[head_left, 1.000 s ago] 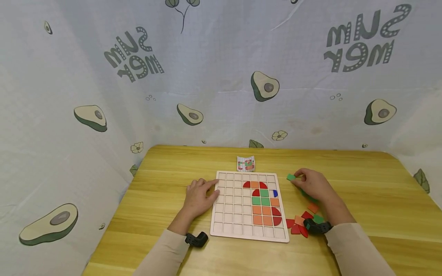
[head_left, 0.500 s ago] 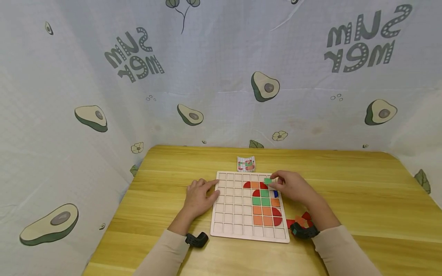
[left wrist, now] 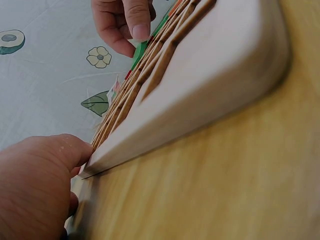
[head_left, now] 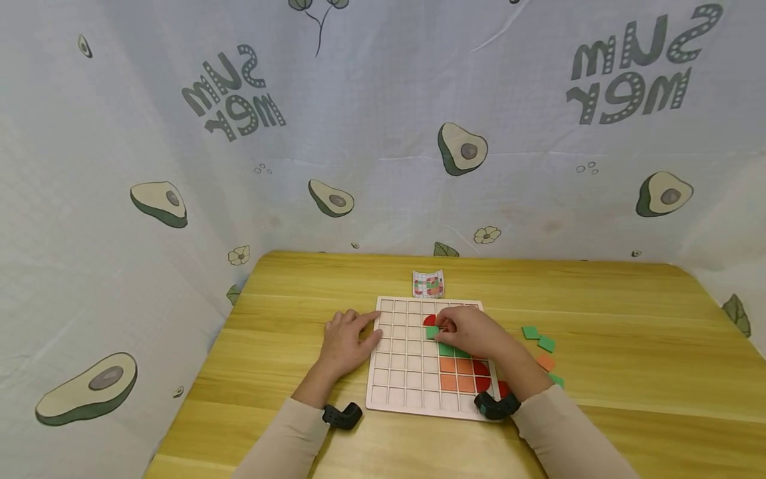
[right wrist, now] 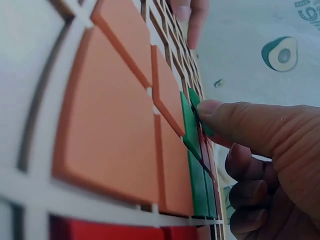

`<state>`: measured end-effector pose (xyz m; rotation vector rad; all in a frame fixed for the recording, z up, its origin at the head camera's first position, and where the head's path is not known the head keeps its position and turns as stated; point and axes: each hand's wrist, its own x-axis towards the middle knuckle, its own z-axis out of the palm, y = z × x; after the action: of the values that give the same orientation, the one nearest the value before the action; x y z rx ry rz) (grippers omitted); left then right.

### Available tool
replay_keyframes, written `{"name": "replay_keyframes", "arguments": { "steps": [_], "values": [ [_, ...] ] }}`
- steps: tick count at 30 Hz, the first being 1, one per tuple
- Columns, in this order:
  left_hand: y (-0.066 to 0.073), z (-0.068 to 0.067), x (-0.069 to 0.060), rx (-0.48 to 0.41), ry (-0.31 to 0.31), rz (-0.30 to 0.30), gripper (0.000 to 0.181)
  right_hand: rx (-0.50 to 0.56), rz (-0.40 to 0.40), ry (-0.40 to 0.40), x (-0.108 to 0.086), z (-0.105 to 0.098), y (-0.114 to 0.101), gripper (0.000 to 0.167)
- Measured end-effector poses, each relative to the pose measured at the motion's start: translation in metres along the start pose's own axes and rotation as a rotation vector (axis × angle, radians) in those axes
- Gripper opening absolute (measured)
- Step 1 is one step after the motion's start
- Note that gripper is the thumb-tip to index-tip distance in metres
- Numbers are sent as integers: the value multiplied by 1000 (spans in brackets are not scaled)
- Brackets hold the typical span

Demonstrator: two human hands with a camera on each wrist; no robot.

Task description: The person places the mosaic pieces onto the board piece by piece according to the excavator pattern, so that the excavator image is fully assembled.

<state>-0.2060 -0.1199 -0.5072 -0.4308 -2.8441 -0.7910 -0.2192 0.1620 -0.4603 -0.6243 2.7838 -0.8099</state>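
Note:
A pale wooden grid board (head_left: 413,411) lies on the table. My left hand (head_left: 346,346) rests at its left side, index finger and thumb touching the edge. My right hand (head_left: 473,331) pinches a green square tile (head_left: 432,332) between thumb and fingertips, over a cell in the board's upper middle. The right wrist view shows that green tile (right wrist: 195,100) tilted beneath the thumb. Orange square tiles (head_left: 457,374), red rounded tiles (head_left: 482,384) and green tiles (head_left: 445,349) fill cells on the board's right. My right hand hides part of the upper right cells.
A small printed pattern card (head_left: 427,285) stands just behind the board. Loose green tiles (head_left: 530,332) and an orange tile (head_left: 545,362) lie on the table (head_left: 628,332) to the right. My right forearm covers part of the loose pile, with a red tile (head_left: 504,388) peeking out.
My right hand has carried the green tile leftward from the table on the right to the board's upper middle. The left hand has stayed at the board's edge.

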Motion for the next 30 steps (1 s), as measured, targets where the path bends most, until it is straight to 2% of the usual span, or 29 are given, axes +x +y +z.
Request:
{"name": "replay_keyframes", "arguments": {
  "steps": [10, 16, 23, 30],
  "values": [
    [1, -2, 0, 1, -6, 1, 42, -1, -13, -11, 4, 7, -5, 17],
    [0, -1, 0, 5, -7, 4, 43, -12, 15, -6, 3, 6, -6, 16],
    [1, -2, 0, 5, -10, 7, 43, -7, 32, 23, -4, -7, 3, 13],
    [1, -1, -1, 5, -4, 7, 42, 13, 143, 40, -24, -29, 12, 20]
  ]
}}
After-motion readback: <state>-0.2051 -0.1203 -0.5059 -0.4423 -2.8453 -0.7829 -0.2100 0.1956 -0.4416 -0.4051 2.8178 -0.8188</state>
